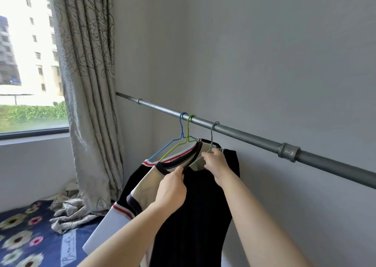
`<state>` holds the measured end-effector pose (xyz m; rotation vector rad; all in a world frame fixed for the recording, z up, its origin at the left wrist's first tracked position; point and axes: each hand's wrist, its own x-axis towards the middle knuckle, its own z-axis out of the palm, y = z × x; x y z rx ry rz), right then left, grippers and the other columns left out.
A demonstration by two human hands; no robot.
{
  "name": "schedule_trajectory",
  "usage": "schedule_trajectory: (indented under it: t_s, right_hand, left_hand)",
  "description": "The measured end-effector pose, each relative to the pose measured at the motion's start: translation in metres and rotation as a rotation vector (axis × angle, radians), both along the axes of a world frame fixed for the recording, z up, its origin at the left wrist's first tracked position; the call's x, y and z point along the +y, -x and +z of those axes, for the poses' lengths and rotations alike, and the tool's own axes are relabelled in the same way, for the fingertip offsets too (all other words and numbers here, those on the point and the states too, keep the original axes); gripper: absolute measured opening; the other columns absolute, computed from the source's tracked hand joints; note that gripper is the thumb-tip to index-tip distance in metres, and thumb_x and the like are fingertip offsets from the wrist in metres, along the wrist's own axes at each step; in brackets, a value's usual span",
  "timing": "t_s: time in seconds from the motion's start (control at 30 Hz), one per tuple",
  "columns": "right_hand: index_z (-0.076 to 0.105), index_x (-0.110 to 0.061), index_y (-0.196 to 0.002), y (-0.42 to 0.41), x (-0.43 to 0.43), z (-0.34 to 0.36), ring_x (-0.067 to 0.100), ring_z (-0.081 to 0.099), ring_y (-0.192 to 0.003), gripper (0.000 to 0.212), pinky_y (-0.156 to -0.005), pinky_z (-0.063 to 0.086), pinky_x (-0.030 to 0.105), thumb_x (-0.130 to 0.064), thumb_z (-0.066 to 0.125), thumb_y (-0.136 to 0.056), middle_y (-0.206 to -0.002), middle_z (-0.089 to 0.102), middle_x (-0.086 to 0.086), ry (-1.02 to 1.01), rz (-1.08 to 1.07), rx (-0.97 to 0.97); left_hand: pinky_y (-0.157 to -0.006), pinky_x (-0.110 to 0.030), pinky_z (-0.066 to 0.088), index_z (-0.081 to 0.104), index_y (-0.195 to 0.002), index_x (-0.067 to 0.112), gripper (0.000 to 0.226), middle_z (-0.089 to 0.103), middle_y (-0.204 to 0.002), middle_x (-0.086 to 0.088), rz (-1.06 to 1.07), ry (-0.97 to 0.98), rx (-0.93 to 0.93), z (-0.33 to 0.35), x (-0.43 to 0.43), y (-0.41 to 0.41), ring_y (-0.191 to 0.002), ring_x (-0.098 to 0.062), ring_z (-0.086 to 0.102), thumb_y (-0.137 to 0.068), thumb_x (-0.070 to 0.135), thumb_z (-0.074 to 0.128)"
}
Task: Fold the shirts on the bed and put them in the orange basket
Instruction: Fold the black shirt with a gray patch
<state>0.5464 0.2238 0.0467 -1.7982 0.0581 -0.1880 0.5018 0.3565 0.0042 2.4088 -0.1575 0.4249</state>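
Left hand (173, 187) pinches the collar of the black ribbed shirt (193, 216); right hand (215, 164) grips its thin grey wire hanger (211, 136). Tugging could stretch or snag the neckline.

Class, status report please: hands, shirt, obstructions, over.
Left hand pinches black shirt at collar. Right hand grips grey hanger. Hooked on rail; green hanger crowds beside.

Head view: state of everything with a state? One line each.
rail: mounted, carries three hangers
blue hanger: hooked on rail
green hanger: hooked on rail
grey hanger: hooked on rail
black shirt: hanging, unfolded
left hand: pinching dark collar
right hand: gripping grey hanger
curtain: drawn aside, hem on bed
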Motion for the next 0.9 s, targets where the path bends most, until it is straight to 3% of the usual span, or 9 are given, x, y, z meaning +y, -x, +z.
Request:
schedule_trajectory:
  t_s: [0.07,0.13,0.23,0.37,0.47,0.53,0.67,0.77,0.9]
  right_hand:
    - [0.052,-0.007,-0.089,-0.005,0.004,0.006,0.015,0.048,-0.076,0.003,-0.079,0.043,0.029,-0.006,0.054,-0.09,-0.077,0.05,0.005,-0.253,-0.034,-0.014]
    - [0.058,-0.005,-0.074,-0.005,0.008,0.014,0.014,0.051,-0.065,0.012,-0.07,0.045,0.026,-0.003,0.059,-0.086,-0.066,0.055,0.006,-0.448,-0.067,-0.019]
    - [0.063,-0.005,-0.078,0.011,0.017,0.026,0.017,0.063,-0.062,0.009,-0.062,0.051,0.023,-0.008,0.06,-0.086,-0.07,0.066,0.009,-0.641,-0.012,0.004]
    - [0.062,-0.008,-0.089,0.04,0.035,0.03,0.018,0.068,-0.062,0.01,-0.055,0.054,0.022,-0.006,0.052,-0.088,-0.074,0.07,0.009,-0.613,0.136,0.022]
    - [0.061,-0.009,-0.084,0.07,0.064,0.024,0.019,0.07,-0.065,0.018,-0.054,0.054,0.021,0.002,0.047,-0.088,-0.075,0.071,0.009,-0.608,0.262,0.006]
    - [0.059,-0.009,-0.082,0.092,0.089,0.02,0.021,0.071,-0.069,0.019,-0.055,0.054,0.022,0.005,0.048,-0.088,-0.077,0.071,0.01,-0.629,0.343,-0.032]
    - [0.059,-0.009,-0.08,0.14,0.144,0.022,0.021,0.07,-0.073,0.02,-0.062,0.056,0.024,0.007,0.05,-0.089,-0.08,0.07,0.011,-0.63,0.452,-0.048]
    - [0.06,-0.007,-0.079,0.183,0.191,0.025,0.02,0.07,-0.071,0.021,-0.065,0.057,0.026,0.009,0.051,-0.087,-0.077,0.07,0.01,-0.598,0.52,-0.042]
    - [0.061,-0.008,-0.08,0.237,0.249,0.028,0.018,0.071,-0.071,0.021,-0.069,0.058,0.027,0.008,0.051,-0.089,-0.077,0.072,0.007,-0.56,0.588,-0.045]
  left_hand:
    - [-0.053,-0.028,0.036,0.043,-0.088,0.012,0.015,0.053,-0.073,-0.001,0.012,0.011,-0.066,0.002,0.005,0.001,-0.067,-0.022,0.053,-0.1,0.011,0.034]
    - [-0.058,-0.031,0.037,0.045,-0.089,0.011,0.016,0.054,-0.075,-0.002,0.011,0.03,-0.123,0.007,0.012,0.003,-0.071,-0.024,0.056,-0.101,0.014,0.034]
    - [-0.052,-0.024,0.028,0.044,-0.091,0.016,0.014,0.047,-0.071,0.006,0.01,0.005,-0.213,0.007,0.032,0.016,-0.063,-0.014,0.047,-0.101,0.02,0.035]
    - [-0.062,-0.033,0.033,0.045,-0.094,0.019,0.01,0.052,-0.071,0.004,0.075,-0.035,-0.244,-0.005,0.07,0.048,-0.07,-0.022,0.05,-0.099,0.021,0.037]
    - [-0.088,-0.04,0.037,0.051,-0.096,0.017,0.016,0.059,-0.092,0.003,0.259,-0.117,-0.238,-0.014,0.099,0.073,-0.098,-0.025,0.053,-0.1,0.023,0.036]
    - [-0.102,-0.048,0.031,0.053,-0.106,0.021,0.019,0.055,-0.105,0.004,0.344,-0.038,-0.181,-0.014,0.118,0.095,-0.11,-0.022,0.045,-0.097,0.03,0.038]
    - [-0.101,-0.044,0.029,0.052,-0.109,0.025,0.044,0.047,-0.11,0.007,0.405,0.208,-0.107,0.0,0.155,0.146,-0.118,-0.017,0.031,-0.085,0.059,0.039]
    - [-0.106,-0.054,0.026,0.05,-0.106,0.022,0.035,0.044,-0.108,0.002,0.505,0.2,-0.054,0.01,0.199,0.186,-0.12,-0.021,0.03,-0.092,0.052,0.041]
    - [-0.099,-0.047,0.031,0.051,-0.106,0.018,0.025,0.044,-0.106,-0.001,0.51,0.235,-0.072,0.013,0.264,0.242,-0.111,-0.021,0.03,-0.096,0.034,0.035]
